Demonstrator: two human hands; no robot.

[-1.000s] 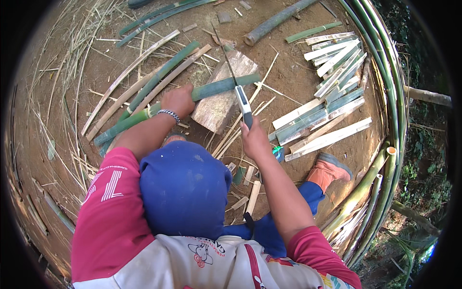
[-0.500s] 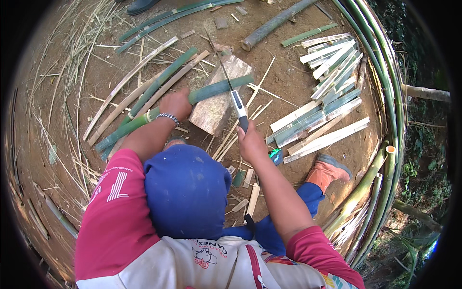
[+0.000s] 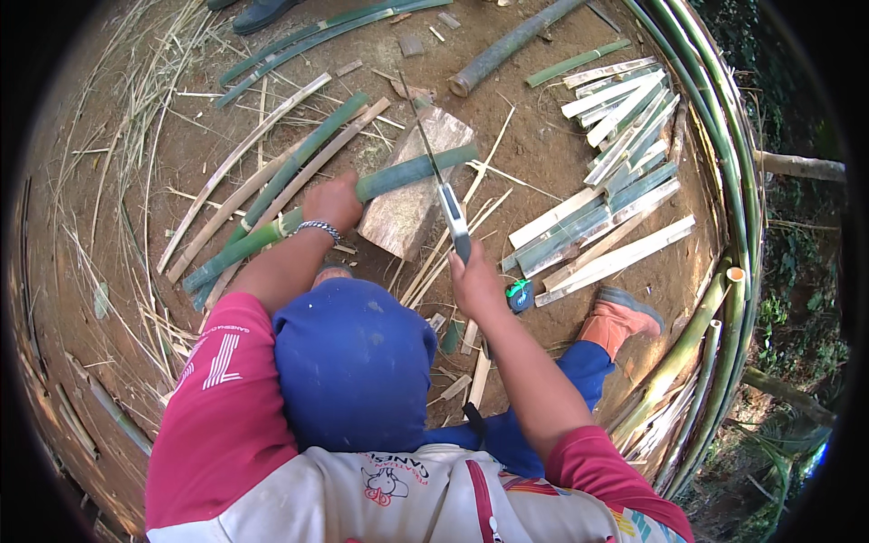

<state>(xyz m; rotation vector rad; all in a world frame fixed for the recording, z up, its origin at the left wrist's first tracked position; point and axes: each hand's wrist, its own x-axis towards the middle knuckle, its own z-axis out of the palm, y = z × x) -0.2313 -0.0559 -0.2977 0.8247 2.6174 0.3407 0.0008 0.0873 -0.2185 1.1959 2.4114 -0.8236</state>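
My left hand (image 3: 333, 203) is wrapped round a green split bamboo piece (image 3: 412, 174), pressing it down across a squared wooden block (image 3: 396, 228). The bamboo's right end juts past the block, and its left part runs down toward my left forearm. In my right hand (image 3: 478, 279) is the grip of a handsaw (image 3: 452, 212) with a light-and-dark handle. The saw's thin blade slants up and away, crossing the bamboo near its right end. Whether the teeth have cut in is too small to tell.
Cut bamboo slats (image 3: 625, 118) are piled at right, with a dark tape measure (image 3: 519, 296) near my right wrist. A thick bamboo pole (image 3: 511, 47) lies at the far side. Long strips (image 3: 244, 172) spread at left. Bent bamboo poles (image 3: 744, 181) line the right edge.
My right hand and the saw have shifted a little toward me, drawing the blade back across the bamboo. My left hand keeps its hold on the bamboo, with little movement.
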